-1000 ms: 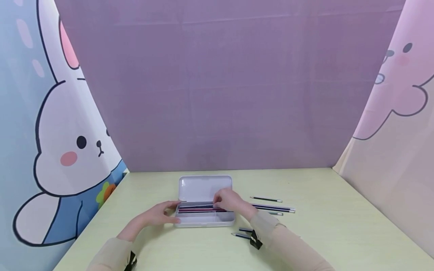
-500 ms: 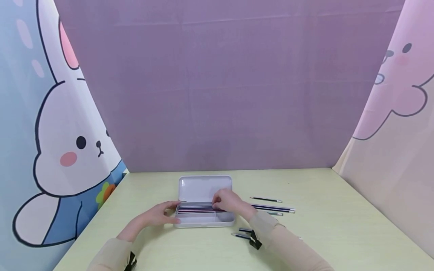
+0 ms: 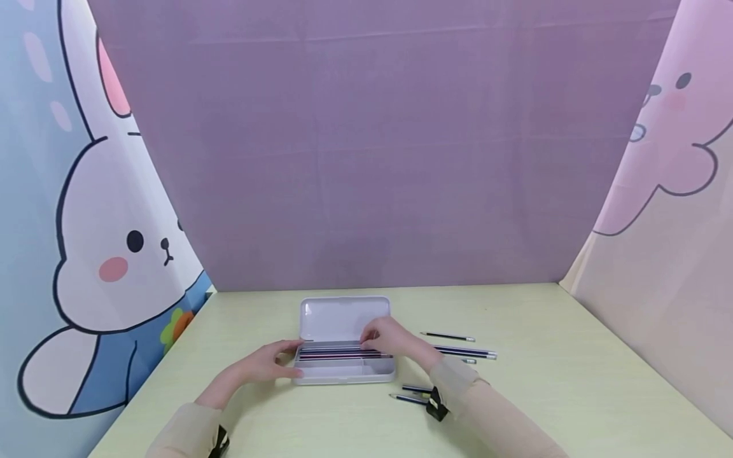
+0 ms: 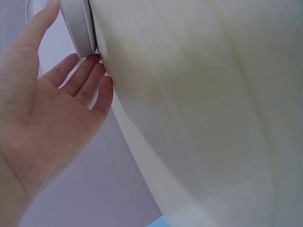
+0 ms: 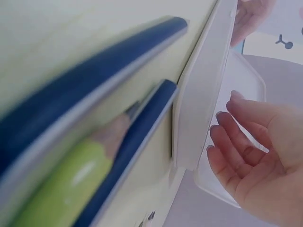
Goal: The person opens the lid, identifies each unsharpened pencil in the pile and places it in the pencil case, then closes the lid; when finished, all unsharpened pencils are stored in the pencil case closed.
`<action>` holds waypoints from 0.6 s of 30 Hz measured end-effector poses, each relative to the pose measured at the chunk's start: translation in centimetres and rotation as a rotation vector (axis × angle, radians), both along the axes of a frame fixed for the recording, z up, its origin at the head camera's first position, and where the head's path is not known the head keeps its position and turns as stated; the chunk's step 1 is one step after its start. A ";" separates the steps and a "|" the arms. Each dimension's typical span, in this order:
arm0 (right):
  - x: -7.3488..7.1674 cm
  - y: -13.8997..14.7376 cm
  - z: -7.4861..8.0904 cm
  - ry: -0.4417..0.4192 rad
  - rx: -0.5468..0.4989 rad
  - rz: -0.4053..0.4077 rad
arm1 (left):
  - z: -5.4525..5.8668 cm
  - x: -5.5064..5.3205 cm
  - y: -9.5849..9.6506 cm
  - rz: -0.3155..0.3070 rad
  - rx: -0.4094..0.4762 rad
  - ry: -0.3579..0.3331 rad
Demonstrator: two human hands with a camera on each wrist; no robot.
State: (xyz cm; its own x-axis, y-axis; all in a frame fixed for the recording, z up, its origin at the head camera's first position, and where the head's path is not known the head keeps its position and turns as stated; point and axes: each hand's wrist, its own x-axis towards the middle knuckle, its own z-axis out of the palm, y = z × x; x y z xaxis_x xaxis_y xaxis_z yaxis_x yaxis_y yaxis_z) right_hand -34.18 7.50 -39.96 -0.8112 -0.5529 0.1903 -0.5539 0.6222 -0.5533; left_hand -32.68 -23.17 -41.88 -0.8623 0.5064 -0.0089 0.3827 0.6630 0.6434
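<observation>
A white pencil case point(image 3: 321, 381) lies with its lid point(image 3: 343, 318) raised at the back. Several dark and red striped pencils point(image 3: 329, 357) lie side by side in its long rear compartment. My left hand point(image 3: 265, 364) holds the case's left end, thumb at the front corner and fingers round the back. My right hand point(image 3: 389, 337) is over the right part of the open case, fingertips close above the pencils and hiding part of them. In the right wrist view, its fingers point(image 5: 232, 137) are loosely bent with nothing visible between them.
Right of the case, a short dark pencil point(image 3: 448, 336) and longer striped pencils point(image 3: 469, 352) lie on the pale table point(image 3: 550, 381). Nearer, more dark pencils point(image 3: 409, 399) sit partly behind the right sleeve point(image 3: 487, 407). The right wrist view shows a green pencil point(image 5: 66, 189) among them.
The pencils in the case have gone from a looser jumble to even, parallel rows. My right hand has barely shifted, and the left hand keeps its place on the case.
</observation>
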 end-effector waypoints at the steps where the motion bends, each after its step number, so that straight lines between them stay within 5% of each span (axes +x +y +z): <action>1: 0.0 0.1 0.0 0.001 -0.001 0.005 | 0.0 0.0 0.0 0.000 0.000 0.000; 18: 1.4 3.5 0.5 0.056 0.013 0.065 | 0.1 0.1 0.0 0.004 -0.013 -0.006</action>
